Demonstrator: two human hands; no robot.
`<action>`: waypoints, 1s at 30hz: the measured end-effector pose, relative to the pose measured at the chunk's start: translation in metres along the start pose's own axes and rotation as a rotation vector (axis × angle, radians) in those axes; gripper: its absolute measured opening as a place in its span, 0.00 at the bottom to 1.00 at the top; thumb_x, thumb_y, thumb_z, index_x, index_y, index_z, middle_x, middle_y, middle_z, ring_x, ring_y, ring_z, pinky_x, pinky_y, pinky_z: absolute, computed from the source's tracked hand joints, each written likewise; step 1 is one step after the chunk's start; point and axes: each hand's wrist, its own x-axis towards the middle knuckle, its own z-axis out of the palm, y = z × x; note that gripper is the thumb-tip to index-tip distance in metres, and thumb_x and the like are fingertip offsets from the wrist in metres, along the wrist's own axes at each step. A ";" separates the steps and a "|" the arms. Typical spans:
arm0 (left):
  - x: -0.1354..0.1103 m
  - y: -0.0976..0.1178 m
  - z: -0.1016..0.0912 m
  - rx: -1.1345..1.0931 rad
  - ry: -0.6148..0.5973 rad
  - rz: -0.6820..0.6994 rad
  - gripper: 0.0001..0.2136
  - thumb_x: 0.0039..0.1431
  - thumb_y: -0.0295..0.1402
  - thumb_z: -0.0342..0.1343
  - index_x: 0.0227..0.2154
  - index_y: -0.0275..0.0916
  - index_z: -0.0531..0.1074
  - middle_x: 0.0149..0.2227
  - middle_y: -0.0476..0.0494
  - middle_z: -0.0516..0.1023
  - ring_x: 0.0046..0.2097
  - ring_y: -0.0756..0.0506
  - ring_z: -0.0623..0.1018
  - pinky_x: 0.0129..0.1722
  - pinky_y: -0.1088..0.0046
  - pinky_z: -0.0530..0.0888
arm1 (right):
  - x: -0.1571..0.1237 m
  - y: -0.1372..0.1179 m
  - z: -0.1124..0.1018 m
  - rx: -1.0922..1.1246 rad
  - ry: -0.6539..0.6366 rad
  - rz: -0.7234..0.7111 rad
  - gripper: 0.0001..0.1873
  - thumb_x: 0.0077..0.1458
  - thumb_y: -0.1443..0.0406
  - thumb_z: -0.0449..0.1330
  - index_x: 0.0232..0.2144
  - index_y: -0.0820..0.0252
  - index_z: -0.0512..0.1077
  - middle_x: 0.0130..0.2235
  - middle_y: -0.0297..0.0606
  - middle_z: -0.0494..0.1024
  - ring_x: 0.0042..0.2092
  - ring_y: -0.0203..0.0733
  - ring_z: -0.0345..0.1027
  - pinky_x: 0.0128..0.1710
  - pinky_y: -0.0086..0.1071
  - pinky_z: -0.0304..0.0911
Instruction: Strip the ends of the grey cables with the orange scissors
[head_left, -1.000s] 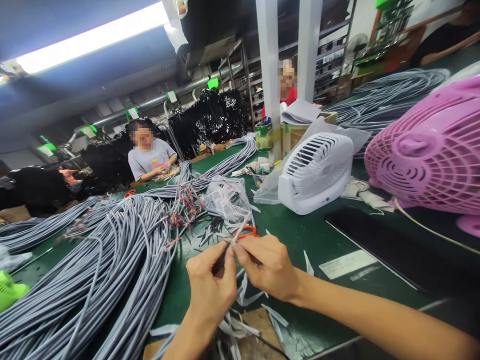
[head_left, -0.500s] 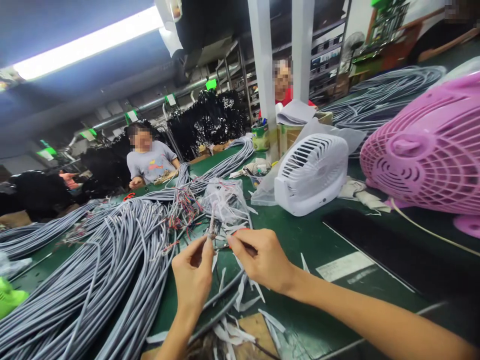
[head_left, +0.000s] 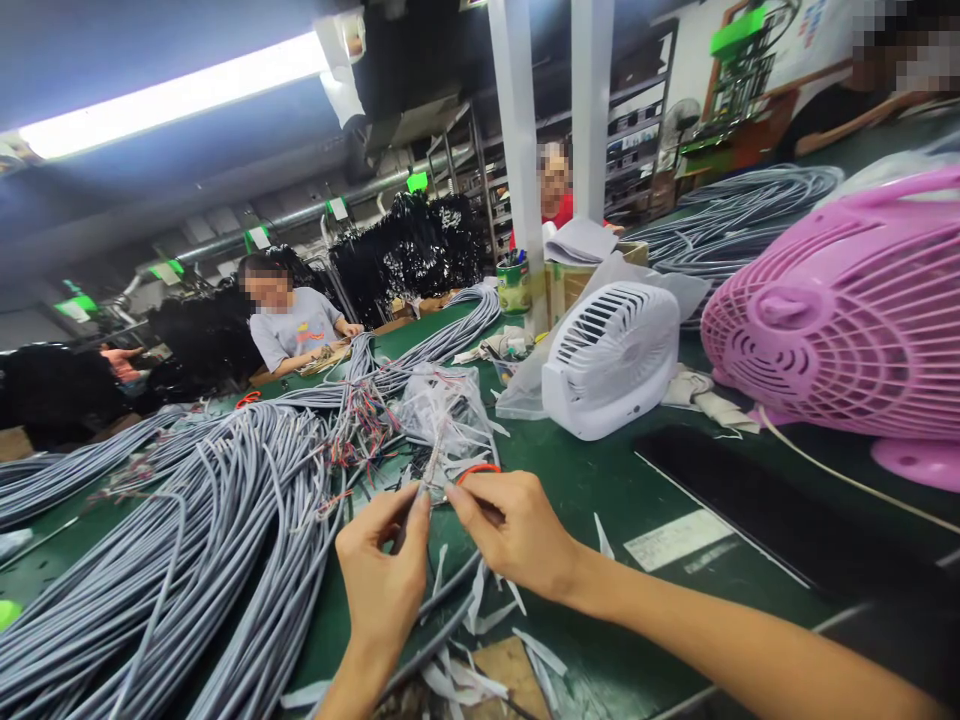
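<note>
My left hand [head_left: 384, 572] pinches the stripped end of a grey cable [head_left: 430, 466] between thumb and fingers, with the thin wires sticking up. My right hand [head_left: 517, 530] is closed right beside it, fingertips at the same cable end; what it holds there is hidden. The cable runs down under my hands toward me [head_left: 435, 640]. Orange-handled scissors [head_left: 480, 469] lie on the green table [head_left: 600, 480] just behind my right hand. White strips of paper [head_left: 480, 600] are scattered below my hands.
A big heap of grey cables [head_left: 195, 540] fills the left. A clear plastic bag [head_left: 450, 405], a white fan [head_left: 611, 360] and a pink fan [head_left: 840, 310] stand behind and right. Three people sit farther along the table, one in grey [head_left: 289, 325].
Both hands stay together on the cable end; they dropped slightly and shifted left since one second ago. The wire tips tilted from right-leaning to nearly upright. The view panned a little.
</note>
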 end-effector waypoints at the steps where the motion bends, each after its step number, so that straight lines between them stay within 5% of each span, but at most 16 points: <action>1: 0.000 0.000 0.000 -0.014 0.001 -0.016 0.11 0.49 0.37 0.58 0.29 0.35 0.78 0.22 0.45 0.76 0.22 0.49 0.73 0.20 0.78 0.69 | 0.000 0.000 0.000 0.000 0.009 -0.001 0.20 0.57 0.67 0.47 0.14 0.58 0.51 0.15 0.27 0.53 0.17 0.29 0.46 0.19 0.26 0.45; 15: -0.003 0.006 0.003 -0.011 -0.063 0.026 0.10 0.50 0.35 0.55 0.26 0.35 0.78 0.22 0.45 0.79 0.21 0.48 0.75 0.20 0.77 0.71 | 0.000 -0.001 0.000 0.030 0.023 -0.023 0.20 0.56 0.67 0.47 0.13 0.59 0.51 0.15 0.26 0.52 0.17 0.28 0.46 0.18 0.25 0.44; 20: -0.005 0.005 0.002 0.184 -0.068 0.242 0.10 0.54 0.32 0.53 0.27 0.35 0.78 0.17 0.48 0.74 0.18 0.51 0.72 0.18 0.79 0.68 | 0.001 0.000 0.000 0.060 -0.008 -0.004 0.21 0.57 0.67 0.47 0.13 0.59 0.51 0.14 0.26 0.51 0.17 0.27 0.44 0.17 0.24 0.43; 24: -0.007 0.004 0.001 0.364 -0.023 0.451 0.09 0.56 0.29 0.50 0.30 0.33 0.76 0.17 0.49 0.71 0.16 0.53 0.68 0.16 0.80 0.65 | -0.005 0.002 0.005 -0.060 0.086 -0.124 0.20 0.58 0.69 0.47 0.14 0.60 0.56 0.14 0.27 0.55 0.17 0.28 0.48 0.18 0.25 0.46; 30: -0.004 0.001 0.003 0.408 -0.034 0.486 0.09 0.56 0.28 0.50 0.27 0.33 0.75 0.18 0.48 0.74 0.17 0.52 0.71 0.17 0.80 0.66 | -0.010 0.006 0.013 -0.219 0.147 -0.251 0.21 0.60 0.69 0.46 0.15 0.62 0.62 0.15 0.31 0.64 0.18 0.30 0.56 0.22 0.26 0.50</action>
